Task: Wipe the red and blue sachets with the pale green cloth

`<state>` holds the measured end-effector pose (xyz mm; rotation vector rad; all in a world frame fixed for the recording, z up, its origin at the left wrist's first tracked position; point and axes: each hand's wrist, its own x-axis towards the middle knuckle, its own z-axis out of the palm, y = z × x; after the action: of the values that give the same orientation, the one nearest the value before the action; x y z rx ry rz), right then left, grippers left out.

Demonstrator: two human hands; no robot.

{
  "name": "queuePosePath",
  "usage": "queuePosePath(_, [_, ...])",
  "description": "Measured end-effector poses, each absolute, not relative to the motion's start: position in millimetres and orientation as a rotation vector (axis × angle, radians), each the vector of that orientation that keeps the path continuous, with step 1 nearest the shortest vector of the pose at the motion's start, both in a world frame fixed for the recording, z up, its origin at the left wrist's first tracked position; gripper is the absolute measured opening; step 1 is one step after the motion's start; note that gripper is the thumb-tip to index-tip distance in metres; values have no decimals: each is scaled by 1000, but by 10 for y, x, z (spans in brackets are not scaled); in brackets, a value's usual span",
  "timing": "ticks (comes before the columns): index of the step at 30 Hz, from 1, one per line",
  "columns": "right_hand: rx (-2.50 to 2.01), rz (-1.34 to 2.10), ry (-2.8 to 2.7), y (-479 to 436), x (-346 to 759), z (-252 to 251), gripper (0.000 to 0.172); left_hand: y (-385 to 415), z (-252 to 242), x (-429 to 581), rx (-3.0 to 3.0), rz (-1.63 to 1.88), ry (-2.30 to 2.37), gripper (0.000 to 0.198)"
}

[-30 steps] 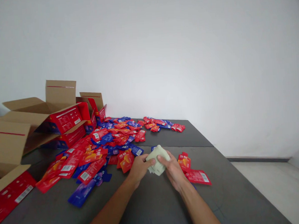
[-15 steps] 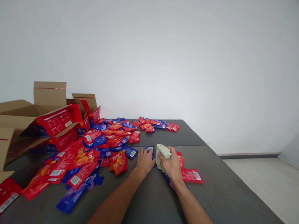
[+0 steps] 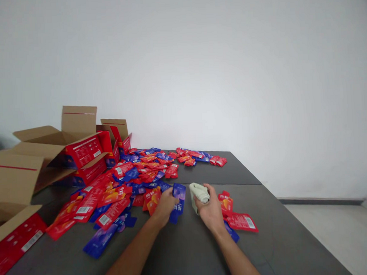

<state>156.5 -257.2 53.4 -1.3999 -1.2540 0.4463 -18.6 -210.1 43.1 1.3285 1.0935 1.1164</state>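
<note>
My right hand (image 3: 210, 212) is closed round a bunched pale green cloth (image 3: 198, 192), held just above the dark grey table (image 3: 191, 257). My left hand (image 3: 164, 205) pinches a blue sachet (image 3: 177, 198) by its edge, at the near side of a big heap of red and blue sachets (image 3: 133, 178). Beside my right hand lie red sachets (image 3: 241, 222) and one blue sachet, partly hidden under my wrist.
Open cardboard boxes with red printed sides (image 3: 63, 153) stand at the left of the table, one more (image 3: 10, 206) at the near left. A smaller cluster of sachets (image 3: 200, 157) lies at the far edge. A white wall is behind, light floor (image 3: 335, 232) to the right.
Both hands held the cloth a second ago. My left hand has let go of it and taken hold of a blue sachet, while my right hand keeps the cloth bunched up.
</note>
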Motion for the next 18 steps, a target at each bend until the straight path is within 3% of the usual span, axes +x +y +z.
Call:
queuePosePath(6, [-1144, 359, -1588, -2812, 1299, 660, 39, -2276, 388, -227, 767, 1235, 764, 60])
queuePosePath(11, [-1019, 262, -1877, -2834, 1158, 566, 61, -2275, 432, -256, 801, 1186, 640, 43])
queuePosePath(18, [-1194, 17, -1745, -2699, 1378, 475, 66, -2518, 568, -231, 1059, 966, 427, 67])
